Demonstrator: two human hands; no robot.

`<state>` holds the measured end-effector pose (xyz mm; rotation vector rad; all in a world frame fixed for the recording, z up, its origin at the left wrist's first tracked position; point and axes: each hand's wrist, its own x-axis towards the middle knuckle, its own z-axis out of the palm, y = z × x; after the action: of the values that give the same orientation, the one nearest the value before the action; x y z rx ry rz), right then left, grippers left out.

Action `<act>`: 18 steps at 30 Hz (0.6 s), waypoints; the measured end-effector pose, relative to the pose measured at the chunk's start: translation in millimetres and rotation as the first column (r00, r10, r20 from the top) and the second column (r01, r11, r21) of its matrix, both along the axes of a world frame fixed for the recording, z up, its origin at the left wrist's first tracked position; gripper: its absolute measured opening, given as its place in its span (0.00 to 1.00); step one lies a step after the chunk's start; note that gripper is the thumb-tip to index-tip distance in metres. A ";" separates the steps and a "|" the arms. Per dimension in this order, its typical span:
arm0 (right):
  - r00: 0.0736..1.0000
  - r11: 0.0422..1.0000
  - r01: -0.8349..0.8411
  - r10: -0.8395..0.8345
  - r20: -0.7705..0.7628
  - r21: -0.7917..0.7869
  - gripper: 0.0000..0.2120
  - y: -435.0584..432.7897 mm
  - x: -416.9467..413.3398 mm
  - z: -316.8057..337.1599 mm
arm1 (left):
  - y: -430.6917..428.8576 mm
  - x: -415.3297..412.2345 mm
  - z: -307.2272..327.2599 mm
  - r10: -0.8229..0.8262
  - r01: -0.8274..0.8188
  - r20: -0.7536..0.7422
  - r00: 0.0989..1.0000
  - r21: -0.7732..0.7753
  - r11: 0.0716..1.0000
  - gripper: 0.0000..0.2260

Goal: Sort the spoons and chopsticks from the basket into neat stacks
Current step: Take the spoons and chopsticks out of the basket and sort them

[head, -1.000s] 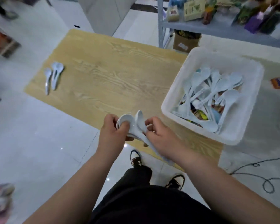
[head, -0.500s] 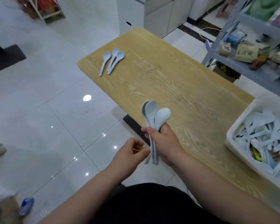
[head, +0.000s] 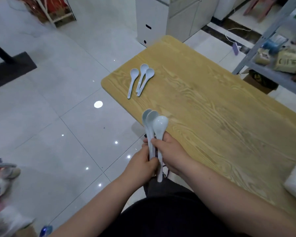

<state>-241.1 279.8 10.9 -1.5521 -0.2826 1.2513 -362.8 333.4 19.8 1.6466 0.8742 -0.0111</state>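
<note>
Head cam, looking down, hands (head: 154, 158) close.

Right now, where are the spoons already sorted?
Head view: three spoons lie on the table's far left corner, beyond the bunch gripped in both hands.

A glossy floor (head: 55, 127) of pale grey tiles is seen, with ceiling lights reflected in it. A light wooden counter (head: 220, 117) is placed diagonally. White cabinets (head: 162, 17) stand behind its far corner, and a grey metal shelf (head: 270, 71) is seen at its right.

Both hands (head: 161, 158) gripping three spoons (head: 155, 124), wooden table (head: 212, 108) beside
</note>
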 end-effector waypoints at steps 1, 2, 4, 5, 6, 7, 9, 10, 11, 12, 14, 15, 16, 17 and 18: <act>1.000 1.000 -0.008 0.007 -0.019 -0.013 0.15 12.3 10.5 -3.1 | 13.8 7.5 -1.2 0.038 -0.038 -0.005 0.999 -0.072 0.997 0.08; 0.999 0.999 -0.021 0.020 -0.036 -0.028 0.14 24.5 20.4 -5.9 | 27.6 14.2 -0.8 0.064 -0.065 -0.013 0.998 -0.131 0.989 0.10; 0.997 0.998 -0.052 0.049 -0.060 -0.040 0.14 50.7 38.0 -11.3 | 56.8 28.4 4.1 0.079 -0.082 -0.023 0.997 -0.183 0.980 0.11; 0.996 0.997 -0.061 0.058 -0.067 -0.046 0.13 64.5 45.7 -14.3 | 71.0 34.8 4.7 0.084 -0.089 -0.035 0.996 -0.191 0.977 0.12; 0.995 0.996 -0.068 0.064 -0.071 -0.054 0.13 77.5 52.0 -16.5 | 84.5 39.5 4.0 0.087 -0.096 -0.053 0.995 -0.190 0.977 0.11; 0.995 0.995 -0.077 0.073 -0.068 -0.059 0.12 90.8 58.3 -17.9 | 97.4 45.1 2.8 0.093 -0.105 -0.071 0.993 -0.191 0.976 0.11; 0.995 0.992 -0.100 0.098 -0.036 -0.077 0.13 115.7 72.8 -20.3 | 123.0 58.0 -3.1 0.111 -0.128 -0.099 0.989 -0.193 0.973 0.10; 0.994 0.990 -0.108 0.107 -0.007 -0.094 0.12 126.9 80.8 -21.5 | 134.3 65.2 -7.8 0.121 -0.142 -0.114 0.986 -0.194 0.971 0.10; 0.993 0.988 -0.109 0.112 0.024 -0.110 0.10 137.5 88.2 -23.0 | 144.7 72.2 -12.0 0.132 -0.156 -0.127 0.983 -0.197 0.968 0.10; 0.993 0.987 -0.099 0.106 0.052 -0.128 0.09 148.3 95.3 -25.9 | 155.1 79.0 -16.7 0.136 -0.162 -0.139 0.981 -0.197 0.967 0.10; 0.994 0.983 -0.062 0.077 0.082 -0.173 0.07 170.0 108.4 -33.7 | 176.5 91.2 -27.5 0.111 -0.139 -0.157 0.981 -0.186 0.973 0.09; 0.995 0.980 -0.041 0.058 0.082 -0.195 0.07 179.5 114.0 -39.1 | 188.1 96.3 -33.3 0.087 -0.117 -0.168 0.982 -0.178 0.977 0.09; 0.998 0.979 -0.013 0.026 0.063 -0.203 0.08 188.7 118.8 -45.3 | 202.0 101.5 -39.5 0.058 -0.088 -0.194 0.979 -0.152 0.984 0.09; 0.999 0.980 0.022 -0.016 0.028 -0.200 0.09 198.3 123.6 -51.4 | 218.2 107.9 -47.2 0.026 -0.050 -0.225 0.974 -0.103 0.993 0.09; 0.998 0.978 0.059 -0.062 -0.007 -0.201 0.10 208.0 128.8 -57.8 | 236.8 114.7 -55.9 0.000 -0.012 -0.246 0.969 -0.046 0.999 0.09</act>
<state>-112.3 487.8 -47.0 -1.7105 -0.1018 1.2724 -248.1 570.2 -36.1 1.6197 1.0587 -0.2345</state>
